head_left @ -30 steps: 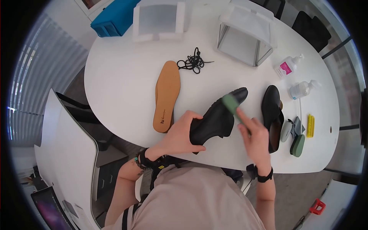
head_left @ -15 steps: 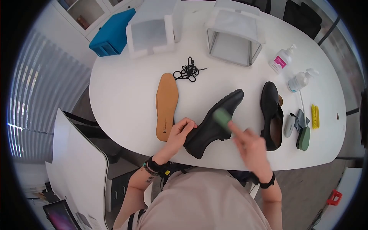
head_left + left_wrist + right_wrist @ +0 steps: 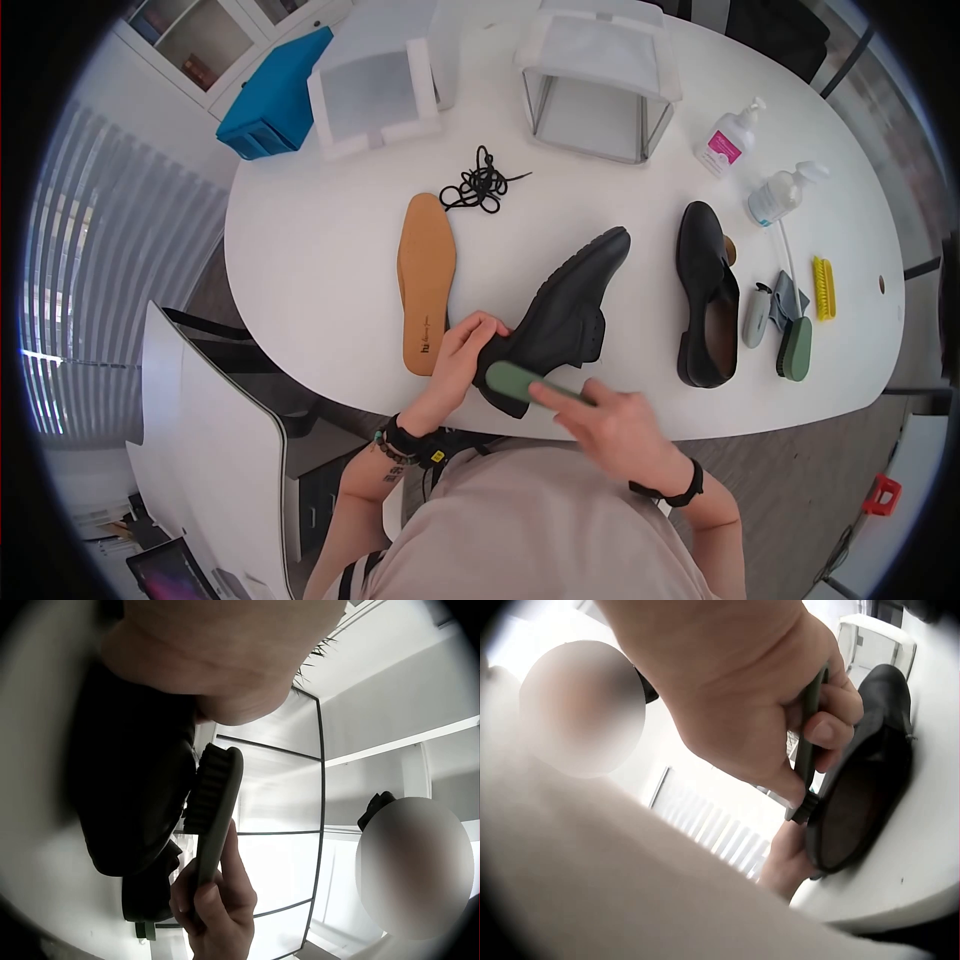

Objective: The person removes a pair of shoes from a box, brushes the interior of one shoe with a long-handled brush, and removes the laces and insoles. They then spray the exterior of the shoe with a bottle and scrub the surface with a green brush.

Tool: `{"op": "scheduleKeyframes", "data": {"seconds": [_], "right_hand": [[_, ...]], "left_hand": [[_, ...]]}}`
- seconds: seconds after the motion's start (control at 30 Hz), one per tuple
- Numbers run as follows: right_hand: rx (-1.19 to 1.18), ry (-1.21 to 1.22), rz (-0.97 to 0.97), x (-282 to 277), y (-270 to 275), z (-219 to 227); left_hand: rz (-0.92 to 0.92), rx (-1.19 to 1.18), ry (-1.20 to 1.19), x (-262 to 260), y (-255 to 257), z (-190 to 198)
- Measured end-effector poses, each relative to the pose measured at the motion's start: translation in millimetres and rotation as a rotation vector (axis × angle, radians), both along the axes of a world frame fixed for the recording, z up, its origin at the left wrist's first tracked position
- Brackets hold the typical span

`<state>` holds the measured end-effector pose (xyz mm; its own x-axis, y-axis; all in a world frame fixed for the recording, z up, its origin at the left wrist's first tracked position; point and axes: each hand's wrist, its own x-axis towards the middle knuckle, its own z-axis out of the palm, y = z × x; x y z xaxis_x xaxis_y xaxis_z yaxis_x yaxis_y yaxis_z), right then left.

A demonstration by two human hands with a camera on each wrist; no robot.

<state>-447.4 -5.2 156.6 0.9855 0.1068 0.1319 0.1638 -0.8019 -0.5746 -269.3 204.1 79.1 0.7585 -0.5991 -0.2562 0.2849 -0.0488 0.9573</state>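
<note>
One held shoe (image 3: 570,300), tilted over the counter (image 3: 310,230); its heel end clamped in the left hand's (image 3: 460,358) grip; the right hand's (image 3: 622,432) grip clamped on one green brush (image 3: 511,381), bristles against that end; left of the held shoe, one insole (image 3: 427,280); right, one second shoe (image 3: 699,255), two further brushes (image 3: 796,348) and two bottles (image 3: 722,150).

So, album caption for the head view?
A black shoe in the left grip, a green brush in the right grip.
</note>
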Motion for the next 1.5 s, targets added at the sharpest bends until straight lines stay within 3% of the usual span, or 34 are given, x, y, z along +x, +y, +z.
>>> {"op": "scheduleKeyframes", "data": {"seconds": [0.03,0.1,0.17,0.37,0.43,0.5,0.57,0.67,0.77,0.9,0.97,1.03,1.1,1.2,1.23,1.37,1.43,1.5], "right_hand": [[0.000,0.004,0.001,2.7,-6.2,0.5],[-0.067,-0.062,-0.261,13.9,-23.8,2.8],[-0.073,-0.062,-0.323,18.1,-30.1,3.5],[-0.039,0.024,0.142,-1.8,6.1,-6.8],[0.004,0.042,0.072,5.9,-6.5,-5.3],[-0.040,-0.096,-0.290,18.9,-28.1,-5.6],[-0.122,-0.081,-0.344,19.8,-29.1,0.2],[-0.039,-0.027,0.048,2.8,1.8,-12.3],[-0.082,-0.012,0.048,1.6,4.3,-6.8],[-0.097,-0.055,-0.243,15.4,-26.6,2.9],[-0.115,-0.050,-0.202,4.4,-11.9,-2.0],[-0.048,-0.038,0.086,-1.9,5.8,-9.1],[-0.063,-0.027,0.081,-3.3,2.9,-9.8],[-0.066,-0.075,-0.263,10.8,-25.9,-6.3],[-0.066,-0.077,-0.264,10.3,-25.5,-5.0],[-0.076,-0.042,-0.141,2.2,-3.9,-1.8],[-0.022,0.007,0.106,-1.3,8.0,-2.0],[0.027,0.006,0.090,2.4,-4.2,-0.4]], "left_hand": [[0.005,-0.007,0.020,-1.2,1.0,-0.1],[0.005,-0.026,-0.006,-0.9,1.0,-1.4],[0.008,-0.013,0.013,-0.5,0.7,-1.0],[-0.003,-0.052,0.023,-0.4,2.3,-8.0],[-0.003,-0.058,0.023,-0.1,2.5,-5.9],[-0.005,-0.064,0.026,-1.2,3.6,-5.7],[-0.014,-0.071,0.024,-0.2,2.9,-6.4],[-0.012,-0.038,-0.002,0.1,3.1,-7.9],[-0.005,-0.036,0.011,-0.9,2.4,-5.3],[-0.001,-0.058,0.027,-0.9,2.1,-8.4],[0.005,-0.065,0.039,-0.8,2.6,-12.1],[-0.001,-0.048,0.022,-0.4,2.1,-11.7],[0.001,-0.030,0.009,-0.6,1.9,-10.5],[-0.004,-0.064,-0.009,-2.3,2.8,-9.5],[-0.003,-0.062,-0.006,-2.2,2.8,-9.8],[-0.002,-0.024,-0.002,-2.1,2.2,-6.1],[-0.002,-0.028,-0.005,-2.1,1.6,-8.5],[0.006,-0.030,-0.007,-3.0,2.1,-7.6]]}}
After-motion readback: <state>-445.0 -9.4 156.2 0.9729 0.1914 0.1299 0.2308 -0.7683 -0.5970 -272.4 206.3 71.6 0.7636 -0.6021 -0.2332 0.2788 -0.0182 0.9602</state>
